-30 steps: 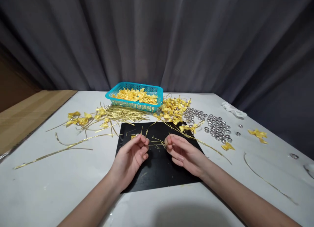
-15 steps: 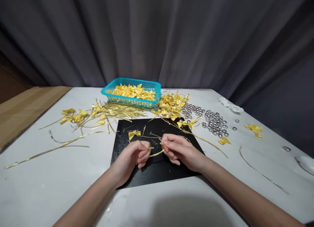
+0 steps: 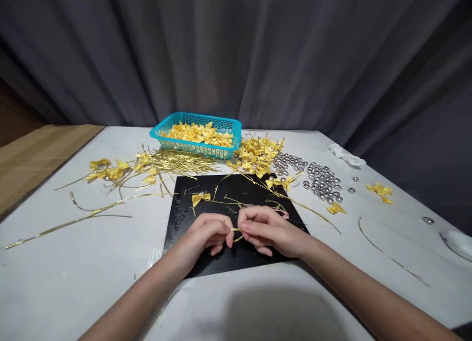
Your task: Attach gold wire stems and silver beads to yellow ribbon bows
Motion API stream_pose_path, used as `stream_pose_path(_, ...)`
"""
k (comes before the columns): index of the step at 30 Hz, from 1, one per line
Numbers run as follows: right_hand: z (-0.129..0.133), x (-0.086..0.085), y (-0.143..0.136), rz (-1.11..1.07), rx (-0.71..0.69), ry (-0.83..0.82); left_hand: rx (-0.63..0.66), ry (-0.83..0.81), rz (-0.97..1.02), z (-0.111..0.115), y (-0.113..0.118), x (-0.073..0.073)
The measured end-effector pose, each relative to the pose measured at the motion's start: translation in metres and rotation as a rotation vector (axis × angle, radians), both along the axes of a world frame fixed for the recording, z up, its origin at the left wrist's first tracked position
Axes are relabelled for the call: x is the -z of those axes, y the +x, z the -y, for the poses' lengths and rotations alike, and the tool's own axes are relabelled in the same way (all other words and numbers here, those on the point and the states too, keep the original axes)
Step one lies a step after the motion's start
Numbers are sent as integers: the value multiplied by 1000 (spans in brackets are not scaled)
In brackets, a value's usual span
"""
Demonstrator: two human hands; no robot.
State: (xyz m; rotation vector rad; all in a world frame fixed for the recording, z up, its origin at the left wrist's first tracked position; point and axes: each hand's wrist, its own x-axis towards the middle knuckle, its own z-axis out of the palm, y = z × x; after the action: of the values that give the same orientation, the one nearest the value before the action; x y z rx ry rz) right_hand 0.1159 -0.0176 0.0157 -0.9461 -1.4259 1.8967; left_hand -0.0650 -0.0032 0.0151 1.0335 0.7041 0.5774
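My left hand (image 3: pixel 212 233) and my right hand (image 3: pixel 263 229) meet above a black mat (image 3: pixel 217 267), both closed in a pinch. Between their fingertips runs a short piece of gold cord (image 3: pixel 236 229), with a bend of it showing just below. Most of the cord is hidden by the fingers. Behind my left hand, a yellow ribbon bow (image 3: pixel 201 198) with a silver bead lies on the mat. Past my right hand, something pink (image 3: pixel 284 214), partly covered, rests on the mat among thin cord offcuts.
A blue basket (image 3: pixel 155 133) of yellow bows stands at the back. In front lies a bundle of gold cords (image 3: pixel 180 161); to its right are a pile of bows (image 3: pixel 258 154) and silver beads (image 3: pixel 322 181). A white cloth (image 3: pixel 346 156) and a white dish (image 3: pixel 459 245) are at the right.
My left hand has moved right, and the gap between my hands has narrowed to a fingertip's width. The cord's loose end no longer sticks out past my left fingers. The view has shifted slightly.
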Motion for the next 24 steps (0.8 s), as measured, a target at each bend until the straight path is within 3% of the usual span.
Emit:
stream_pose_path(7,2,-7,-4,52,36,-3,7,23,2,0,-1,3)
stream_pose_path(14,1,-4,-4,76,86,-5,-10,185,-139,-1,0,2)
stream_pose_path(24,0,-6,-4,8,157,-34,-121,107,-22,-2,0,5)
